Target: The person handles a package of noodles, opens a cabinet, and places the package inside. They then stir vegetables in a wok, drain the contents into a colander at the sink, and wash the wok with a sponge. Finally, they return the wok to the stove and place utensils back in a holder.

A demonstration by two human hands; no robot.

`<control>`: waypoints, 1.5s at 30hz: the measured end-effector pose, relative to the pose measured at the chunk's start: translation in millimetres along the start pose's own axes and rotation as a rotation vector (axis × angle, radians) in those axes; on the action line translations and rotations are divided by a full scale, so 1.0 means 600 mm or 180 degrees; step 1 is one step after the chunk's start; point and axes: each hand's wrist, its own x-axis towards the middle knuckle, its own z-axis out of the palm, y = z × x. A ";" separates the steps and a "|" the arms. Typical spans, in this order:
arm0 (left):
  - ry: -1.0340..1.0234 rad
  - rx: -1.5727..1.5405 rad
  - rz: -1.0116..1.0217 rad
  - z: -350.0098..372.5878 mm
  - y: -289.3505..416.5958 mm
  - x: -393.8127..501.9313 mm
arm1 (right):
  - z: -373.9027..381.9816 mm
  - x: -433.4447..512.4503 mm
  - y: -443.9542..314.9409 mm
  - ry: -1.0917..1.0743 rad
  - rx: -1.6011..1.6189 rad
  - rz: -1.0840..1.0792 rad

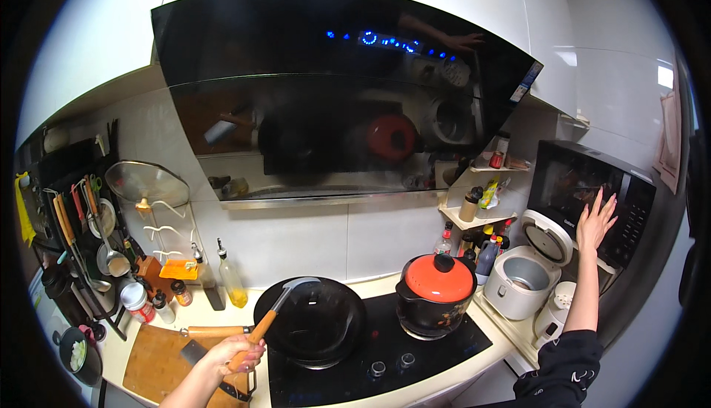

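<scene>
My left hand grips the wooden handle of a metal wok spatula, whose head is over the far part of a black wok. The wok sits on the left side of a black glass cooktop. At the right, my right hand is spread with its fingers apart in front of the dark door of a microwave oven. It holds nothing; whether it touches the door, I cannot tell. Just below that arm stands a white rice cooker with its lid raised.
A black pot with an orange lid stands on the right of the cooktop. Left of the wok, a cleaver lies on a wooden cutting board. Two oil bottles stand behind. A black range hood overhangs the cooktop.
</scene>
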 end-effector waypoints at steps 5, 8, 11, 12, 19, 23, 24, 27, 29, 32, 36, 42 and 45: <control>-0.0010 0.0096 0.0109 -0.007 -0.011 -0.012 | -0.053 -0.046 -0.017 0.0063 0.0344 -0.0342; -0.0010 0.0170 0.0126 -0.008 -0.017 -0.018 | -0.087 -0.066 -0.034 -0.0028 0.0582 -0.0473; 0.0046 0.0125 0.0197 -0.006 -0.024 -0.023 | -0.117 -0.080 -0.047 -0.0047 0.0794 -0.0568; 0.0105 0.0104 0.0211 -0.005 -0.026 -0.026 | -0.125 -0.083 -0.049 -0.0073 0.0846 -0.0619; 0.0023 0.0085 0.0258 0.004 -0.036 -0.030 | -0.147 -0.098 -0.059 -0.0195 0.0933 -0.0696; 0.0108 0.0076 0.0261 0.007 -0.040 -0.027 | -0.146 -0.105 -0.063 -0.0294 0.0884 -0.0688; 0.0047 0.0054 0.0261 0.008 -0.040 -0.026 | -0.145 -0.106 -0.064 -0.0300 0.0908 -0.0694; 0.0104 0.0098 0.0236 0.010 -0.039 -0.022 | -0.145 -0.109 -0.065 -0.0316 0.0982 -0.0714; 0.0112 0.0066 0.0193 0.011 -0.038 -0.020 | -0.144 -0.113 -0.064 -0.0343 0.1005 -0.0729; 0.0047 0.0031 0.0177 0.014 -0.038 -0.013 | -0.141 -0.124 -0.063 -0.0467 0.1007 -0.0756; -0.0081 0.0044 0.0143 0.018 -0.037 -0.006 | -0.139 -0.149 -0.060 -0.0836 0.0970 -0.0815; 0.0002 0.0082 0.0146 0.022 -0.040 0.002 | -0.160 -0.191 -0.077 -0.3630 -0.0644 -0.1034; 0.0000 0.0068 0.0126 0.022 -0.040 0.002 | -0.198 -0.219 -0.104 -0.4540 -0.0905 -0.1817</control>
